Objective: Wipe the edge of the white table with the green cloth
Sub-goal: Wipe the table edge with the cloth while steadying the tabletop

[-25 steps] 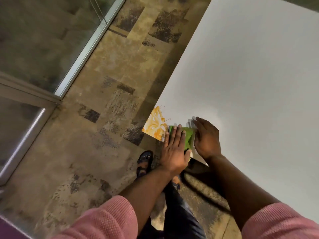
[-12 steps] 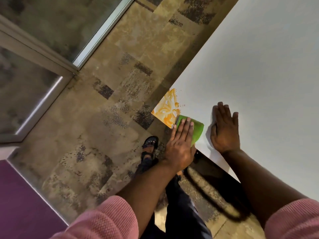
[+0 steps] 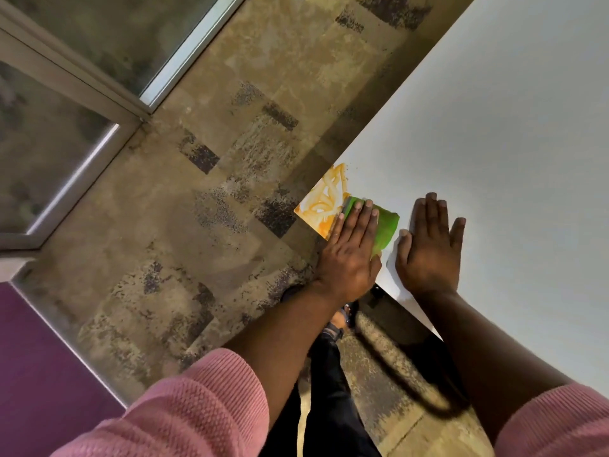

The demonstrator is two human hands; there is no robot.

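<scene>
Head view: we are keeping our left hand (image 3: 351,250) pressed flat, fingers together, on the green cloth (image 3: 385,227) at the white table (image 3: 494,143) corner, little changed from half a second ago, beside the orange smear (image 3: 324,202). Our right hand (image 3: 430,247) is lying open and flat just beside the cloth, with bare tabletop stretching beyond. Our palm is hiding much of the cloth.
</scene>
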